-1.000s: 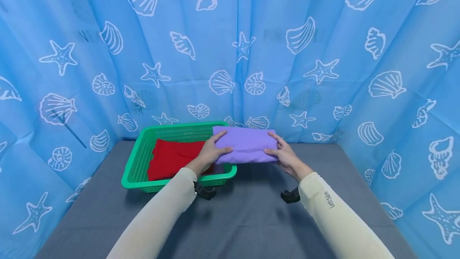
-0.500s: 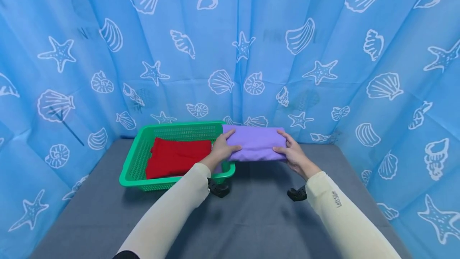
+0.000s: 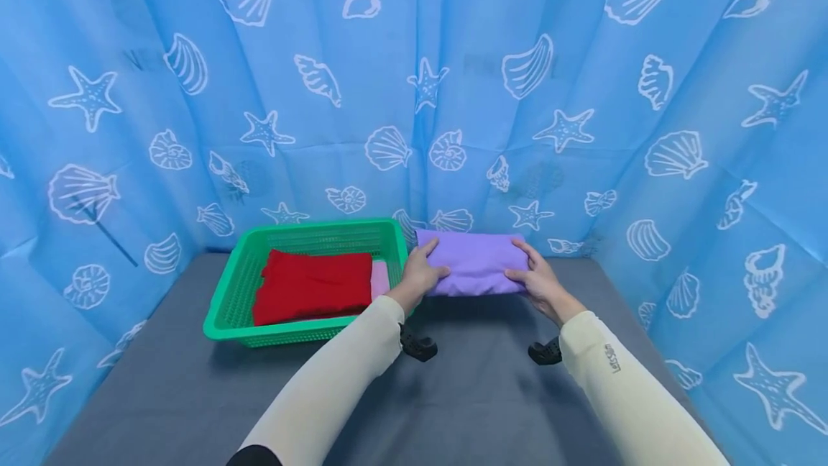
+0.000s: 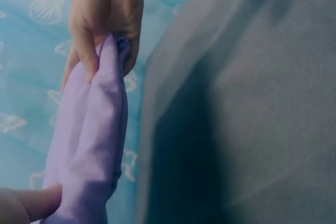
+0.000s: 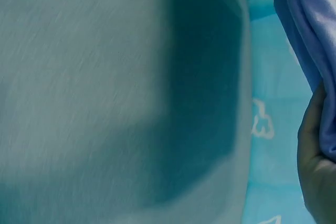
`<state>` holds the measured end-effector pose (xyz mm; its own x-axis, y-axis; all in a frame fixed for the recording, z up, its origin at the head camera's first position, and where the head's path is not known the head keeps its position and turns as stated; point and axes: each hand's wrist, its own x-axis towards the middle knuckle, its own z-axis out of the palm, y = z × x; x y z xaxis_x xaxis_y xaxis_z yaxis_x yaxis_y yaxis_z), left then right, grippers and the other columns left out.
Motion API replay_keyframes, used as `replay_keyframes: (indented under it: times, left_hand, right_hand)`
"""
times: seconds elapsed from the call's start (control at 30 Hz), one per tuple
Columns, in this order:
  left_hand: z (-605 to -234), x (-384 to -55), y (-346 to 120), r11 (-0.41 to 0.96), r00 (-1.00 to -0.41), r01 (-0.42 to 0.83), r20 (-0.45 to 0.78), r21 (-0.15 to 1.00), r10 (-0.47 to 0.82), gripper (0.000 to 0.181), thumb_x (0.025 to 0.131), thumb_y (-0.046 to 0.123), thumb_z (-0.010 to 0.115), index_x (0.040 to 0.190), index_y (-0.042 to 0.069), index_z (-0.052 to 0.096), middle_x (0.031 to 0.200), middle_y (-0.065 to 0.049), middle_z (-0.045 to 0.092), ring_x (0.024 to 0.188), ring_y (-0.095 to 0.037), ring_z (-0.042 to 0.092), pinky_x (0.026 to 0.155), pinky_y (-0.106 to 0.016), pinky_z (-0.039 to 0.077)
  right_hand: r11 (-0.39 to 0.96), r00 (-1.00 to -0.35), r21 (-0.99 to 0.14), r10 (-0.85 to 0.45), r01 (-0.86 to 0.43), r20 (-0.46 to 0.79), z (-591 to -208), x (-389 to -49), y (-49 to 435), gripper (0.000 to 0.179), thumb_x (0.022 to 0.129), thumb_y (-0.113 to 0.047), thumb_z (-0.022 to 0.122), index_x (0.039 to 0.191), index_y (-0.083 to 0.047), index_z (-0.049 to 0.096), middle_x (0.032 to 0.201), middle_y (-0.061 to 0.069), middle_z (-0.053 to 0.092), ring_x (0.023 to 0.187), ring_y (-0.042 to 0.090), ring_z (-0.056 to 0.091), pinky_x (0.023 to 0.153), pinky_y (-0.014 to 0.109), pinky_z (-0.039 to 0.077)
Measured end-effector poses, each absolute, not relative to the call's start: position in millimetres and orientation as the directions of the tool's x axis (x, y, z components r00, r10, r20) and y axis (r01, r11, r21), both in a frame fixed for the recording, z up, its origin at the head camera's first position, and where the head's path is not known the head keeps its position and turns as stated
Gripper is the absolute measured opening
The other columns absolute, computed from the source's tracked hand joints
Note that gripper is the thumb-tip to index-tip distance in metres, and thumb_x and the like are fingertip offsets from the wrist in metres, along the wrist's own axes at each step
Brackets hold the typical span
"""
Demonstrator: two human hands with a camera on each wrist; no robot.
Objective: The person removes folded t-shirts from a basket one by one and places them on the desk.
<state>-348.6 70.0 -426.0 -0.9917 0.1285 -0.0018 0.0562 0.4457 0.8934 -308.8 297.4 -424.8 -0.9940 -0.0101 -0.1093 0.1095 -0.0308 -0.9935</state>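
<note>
A folded purple cloth [image 3: 475,265] is held up above the grey table, just right of the green basket. My left hand [image 3: 417,277] grips its left end, thumb on the near face; in the left wrist view that thumb [image 4: 37,203] presses the purple fabric [image 4: 86,129]. At the other end, my right hand [image 3: 542,282] pinches the cloth the same way. Most fingers are hidden behind it. Only a fold of the cloth [image 5: 315,30] and part of a hand appear at the right wrist view's edge.
The green basket [image 3: 284,333] stands on the left of the grey table [image 3: 479,394]. In it lie a folded red cloth [image 3: 313,286] and a pink cloth [image 3: 380,279], partly covered by the red one. A blue shell-patterned curtain [image 3: 472,92] surrounds the table's back and sides.
Both hands have carried the purple cloth to the right, away from over the basket's right corner. The pink cloth in the basket has come into clearer view. The grip looks the same.
</note>
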Motion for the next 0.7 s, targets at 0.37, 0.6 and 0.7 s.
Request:
replay_keyframes:
  times: [0.37,0.6,0.7]
  left_hand:
    - [-453.5,-346.6,103.4,0.455,-0.999,0.038,0.023,0.89,0.038,0.065,0.076,0.005,0.069,0.134,0.02,0.045,0.14,-0.022,0.029,0.126,-0.035,0.03,0.098,-0.041,0.032]
    - [-476.2,-355.4,117.6,0.46,-0.993,0.101,0.12,0.882,-0.011,0.063,0.072,0.002,0.072,0.13,0.017,0.051,0.131,-0.023,0.041,0.12,-0.034,0.038,0.098,-0.038,0.033]
    - [-484.7,-361.0,125.0,0.445,-0.991,0.121,0.137,0.887,-0.004,0.063,0.071,0.002,0.072,0.129,0.016,0.051,0.13,-0.022,0.043,0.119,-0.033,0.04,0.097,-0.038,0.034]
  right_hand:
    - [0.144,-0.993,-0.983,0.052,0.111,-0.104,-437.0,-307.5,317.3,0.075,0.084,0.01,0.051,0.145,-0.013,0.014,0.148,0.015,-0.005,0.13,0.035,0.013,0.085,0.027,0.042]
    - [0.195,-0.989,-0.971,0.069,0.138,-0.127,-449.6,-314.1,327.1,0.081,0.078,0.018,0.047,0.145,-0.015,0.014,0.148,0.014,-0.008,0.128,0.034,0.012,0.073,0.027,0.045]
    - [0.217,-0.99,-0.967,0.077,0.133,-0.119,-453.9,-317.4,335.1,0.084,0.075,0.02,0.044,0.145,-0.014,0.013,0.148,0.015,-0.008,0.13,0.033,0.007,0.075,0.028,0.043]
